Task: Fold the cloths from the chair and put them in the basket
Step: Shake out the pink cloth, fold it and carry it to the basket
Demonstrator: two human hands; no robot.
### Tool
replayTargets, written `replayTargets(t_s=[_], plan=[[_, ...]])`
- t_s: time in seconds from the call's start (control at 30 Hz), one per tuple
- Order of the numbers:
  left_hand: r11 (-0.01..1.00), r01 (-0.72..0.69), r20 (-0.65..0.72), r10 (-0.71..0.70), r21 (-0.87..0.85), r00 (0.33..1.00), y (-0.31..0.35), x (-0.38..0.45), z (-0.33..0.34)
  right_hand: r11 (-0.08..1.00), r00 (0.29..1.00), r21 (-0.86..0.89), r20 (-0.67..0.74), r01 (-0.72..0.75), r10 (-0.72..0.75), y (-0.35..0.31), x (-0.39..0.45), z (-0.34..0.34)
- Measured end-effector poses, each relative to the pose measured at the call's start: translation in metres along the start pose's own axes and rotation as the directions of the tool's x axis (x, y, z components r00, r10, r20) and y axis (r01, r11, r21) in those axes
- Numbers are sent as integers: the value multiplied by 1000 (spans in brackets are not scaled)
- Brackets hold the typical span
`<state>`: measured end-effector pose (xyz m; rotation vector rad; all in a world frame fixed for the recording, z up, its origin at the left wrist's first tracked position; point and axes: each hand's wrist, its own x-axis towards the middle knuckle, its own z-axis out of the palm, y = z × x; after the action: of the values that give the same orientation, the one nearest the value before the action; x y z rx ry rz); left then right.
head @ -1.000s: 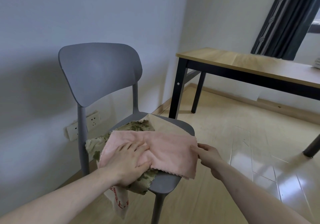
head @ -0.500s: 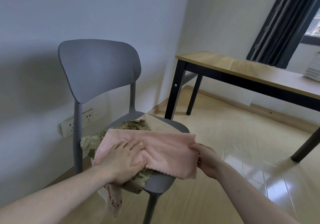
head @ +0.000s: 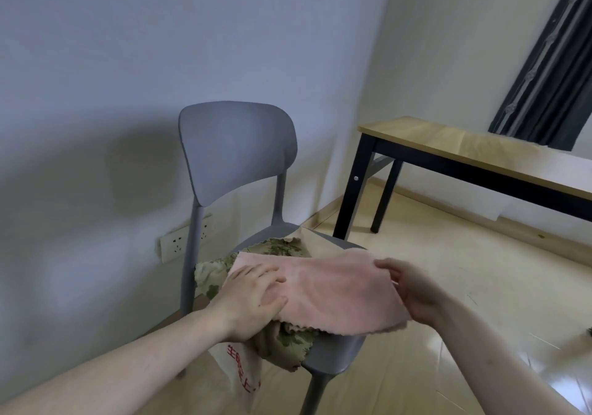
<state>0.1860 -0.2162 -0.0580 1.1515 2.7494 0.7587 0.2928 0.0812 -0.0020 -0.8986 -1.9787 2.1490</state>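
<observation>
While your left hand (head: pixel 253 299) lies flat, fingers spread, pressing the left end of the pink cloth (head: pixel 336 289), your right hand (head: pixel 413 289) has its grip pinched on the cloth's right edge, lifted just off the seat. The pink cloth lies on top of a green patterned cloth (head: pixel 282 341) on the grey chair (head: pixel 237 148). A white cloth with red print (head: pixel 243 366) hangs off the seat's front edge. A wooden table (head: pixel 480 155) stands well apart, to the right.
</observation>
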Motion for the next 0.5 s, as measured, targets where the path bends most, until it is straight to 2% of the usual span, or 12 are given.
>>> replayTargets(t_s=[0.1,0.17,0.27,0.4,0.5], plan=[[992,23,-67,-32,-126,997,-13,-8,-11,987,992,-103,41,127,-123,-32,-3,36],[978,41,-103,-62,-203,993,-22,-12,-19,975,985,-149,72,164,-155,-50,-4,67],[940,75,-150,-132,-333,980,-32,-18,-28,963,980,-201,126,178,-155,-68,0,114],[832,146,-180,-282,-535,942,-44,-21,-40,965,981,-212,152,154,-123,-69,9,171],[793,147,-210,-328,-592,921,-48,-23,-49,962,982,-227,147,151,-119,-55,21,202]])
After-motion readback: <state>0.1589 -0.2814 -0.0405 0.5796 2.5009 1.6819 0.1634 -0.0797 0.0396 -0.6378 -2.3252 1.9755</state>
